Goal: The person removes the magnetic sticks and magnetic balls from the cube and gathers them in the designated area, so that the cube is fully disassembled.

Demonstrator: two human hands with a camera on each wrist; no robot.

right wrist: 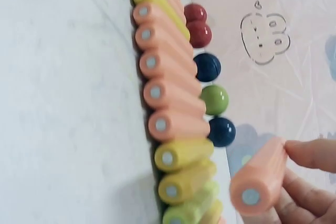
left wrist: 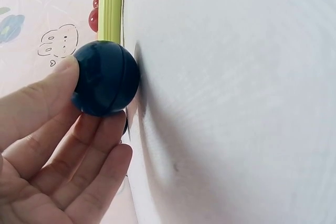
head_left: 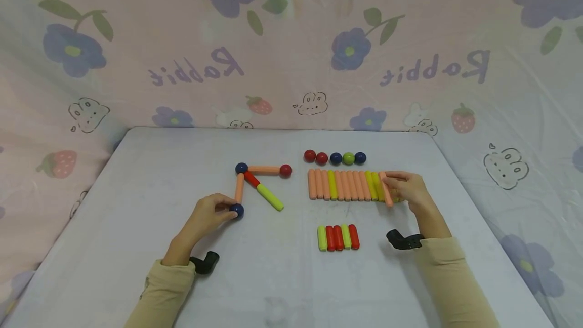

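In the head view my left hand (head_left: 208,215) pinches a dark blue ball (head_left: 237,211) between thumb and fingers. That ball sits at the near end of a peach rod (head_left: 239,189). At the rod's far end is another dark blue ball (head_left: 241,168), from which a second peach rod (head_left: 264,170) runs right to a red ball (head_left: 285,170). A short red rod (head_left: 252,179) and a yellow-green rod (head_left: 271,197) slant from it in line. My right hand (head_left: 411,192) pinches a loose peach rod (right wrist: 260,179), raised beside the row, its grey end disc showing.
A row of peach and yellow rods (head_left: 348,185) lies side by side at right. Behind it stand several red, blue and green balls (head_left: 335,158). Short red and green rods (head_left: 337,238) lie nearer on the white table (head_left: 273,287). A printed curtain (head_left: 282,75) hangs behind.
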